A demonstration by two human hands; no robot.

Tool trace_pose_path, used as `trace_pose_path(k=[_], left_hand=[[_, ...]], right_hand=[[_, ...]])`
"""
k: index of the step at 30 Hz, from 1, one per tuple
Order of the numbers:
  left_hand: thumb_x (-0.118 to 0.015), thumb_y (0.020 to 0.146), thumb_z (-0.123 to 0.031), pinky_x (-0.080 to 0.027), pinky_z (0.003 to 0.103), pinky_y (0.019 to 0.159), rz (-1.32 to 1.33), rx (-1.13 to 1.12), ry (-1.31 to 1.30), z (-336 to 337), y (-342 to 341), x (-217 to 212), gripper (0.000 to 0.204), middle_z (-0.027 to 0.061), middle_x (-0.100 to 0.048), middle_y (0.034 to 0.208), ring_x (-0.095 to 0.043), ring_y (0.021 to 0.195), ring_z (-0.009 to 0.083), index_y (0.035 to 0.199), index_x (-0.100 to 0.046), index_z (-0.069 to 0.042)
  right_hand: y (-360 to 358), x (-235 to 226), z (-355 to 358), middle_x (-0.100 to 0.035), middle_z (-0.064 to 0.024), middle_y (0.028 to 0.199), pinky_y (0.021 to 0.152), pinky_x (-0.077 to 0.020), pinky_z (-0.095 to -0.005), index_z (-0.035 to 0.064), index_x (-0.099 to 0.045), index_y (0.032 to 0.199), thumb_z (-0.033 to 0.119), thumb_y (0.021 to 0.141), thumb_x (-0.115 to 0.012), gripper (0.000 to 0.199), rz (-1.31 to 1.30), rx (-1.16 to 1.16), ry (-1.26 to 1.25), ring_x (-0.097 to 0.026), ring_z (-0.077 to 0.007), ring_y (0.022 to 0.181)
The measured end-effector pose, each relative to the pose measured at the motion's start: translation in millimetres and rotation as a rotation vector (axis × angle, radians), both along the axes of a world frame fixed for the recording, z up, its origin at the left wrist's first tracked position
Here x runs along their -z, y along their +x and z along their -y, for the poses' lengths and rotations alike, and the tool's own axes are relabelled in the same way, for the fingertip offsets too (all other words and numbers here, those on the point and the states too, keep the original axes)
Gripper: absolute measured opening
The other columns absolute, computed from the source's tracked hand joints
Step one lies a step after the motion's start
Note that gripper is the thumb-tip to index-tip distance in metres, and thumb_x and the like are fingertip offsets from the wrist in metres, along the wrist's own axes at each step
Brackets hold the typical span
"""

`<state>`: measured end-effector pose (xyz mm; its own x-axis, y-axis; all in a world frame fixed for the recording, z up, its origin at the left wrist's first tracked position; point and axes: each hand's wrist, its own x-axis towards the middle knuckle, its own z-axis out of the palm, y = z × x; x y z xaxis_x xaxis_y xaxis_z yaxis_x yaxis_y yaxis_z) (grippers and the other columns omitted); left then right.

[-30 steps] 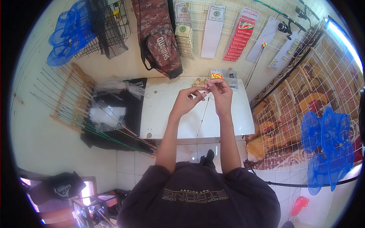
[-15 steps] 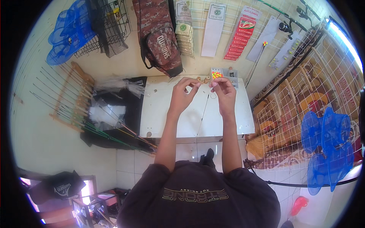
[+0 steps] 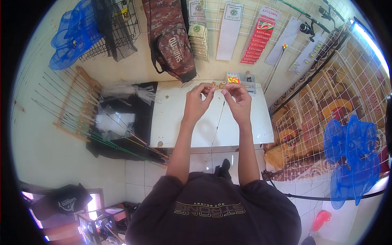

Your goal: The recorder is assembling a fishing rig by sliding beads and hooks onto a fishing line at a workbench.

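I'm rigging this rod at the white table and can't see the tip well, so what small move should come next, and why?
Probably draw the two hands closer and steady them. The left hand and right hand pinch something too small to make out above the white table, with the thin rod running down from between them.

White table (image 3: 175,122) w/ compartment box (image 3: 241,77).

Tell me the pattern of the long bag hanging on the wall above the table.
The long bag has a reddish-brown camouflage pattern, seen in the head view.
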<state>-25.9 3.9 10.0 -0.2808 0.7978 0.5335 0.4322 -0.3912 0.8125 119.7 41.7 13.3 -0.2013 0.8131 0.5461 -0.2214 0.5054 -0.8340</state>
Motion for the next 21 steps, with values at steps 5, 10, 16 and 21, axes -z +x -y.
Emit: trace_pose_path(k=[5, 10, 16, 21], left_hand=[[-0.064, 0.084, -0.010, -0.038, 0.020, 0.051, 0.068, 0.054, -0.023, -1.4, -1.8, 0.5, 0.009, 0.0042, -0.068, 0.073, -0.060, 0.061, 0.0069, 0.091, -0.065, -0.004], [-0.064, 0.084, -0.008, -0.041, 0.020, 0.054, 0.126, 0.087, -0.006, -0.7, -1.9, 1.2, 0.009, 0.0035, -0.068, 0.075, -0.061, 0.065, 0.0068, 0.090, -0.065, -0.002], [-0.064, 0.084, -0.006, -0.044, 0.021, 0.059, 0.202, 0.129, 0.022, -1.8, -3.5, 4.2, 0.009, 0.0032, -0.067, 0.078, -0.060, 0.067, 0.0068, 0.091, -0.065, -0.001], [-0.062, 0.085, -0.006, -0.044, 0.022, 0.060, 0.159, 0.141, 0.015, -1.9, -4.6, 2.2, 0.009, 0.0033, -0.066, 0.077, -0.060, 0.069, 0.0071, 0.092, -0.063, 0.000]], right_hand=[[0.1, 1.7, -1.4, -0.062, -0.0045, 0.097, 0.076, -0.0463, -0.0240, 0.0019, -0.058, 0.099, 0.002, 0.083, -0.065, 0.017, -0.022, -0.030, -0.026, -0.058, -0.0088, 0.085], [-1.1, 2.8, -1.6, -0.062, -0.0043, 0.097, 0.076, -0.0464, -0.0242, 0.0018, -0.058, 0.099, 0.002, 0.084, -0.065, 0.017, -0.038, -0.049, -0.059, -0.058, -0.0093, 0.087], [-1.3, -1.2, 2.0, -0.061, -0.0048, 0.099, 0.077, -0.0464, -0.0252, 0.0022, -0.058, 0.100, 0.003, 0.084, -0.065, 0.018, -0.073, -0.120, -0.118, -0.058, -0.0100, 0.087], [0.9, 0.0, -0.2, -0.062, -0.0047, 0.096, 0.074, -0.0454, -0.0245, 0.0028, -0.057, 0.104, 0.011, 0.089, -0.061, 0.018, -0.079, -0.118, -0.140, -0.059, -0.0102, 0.088]])
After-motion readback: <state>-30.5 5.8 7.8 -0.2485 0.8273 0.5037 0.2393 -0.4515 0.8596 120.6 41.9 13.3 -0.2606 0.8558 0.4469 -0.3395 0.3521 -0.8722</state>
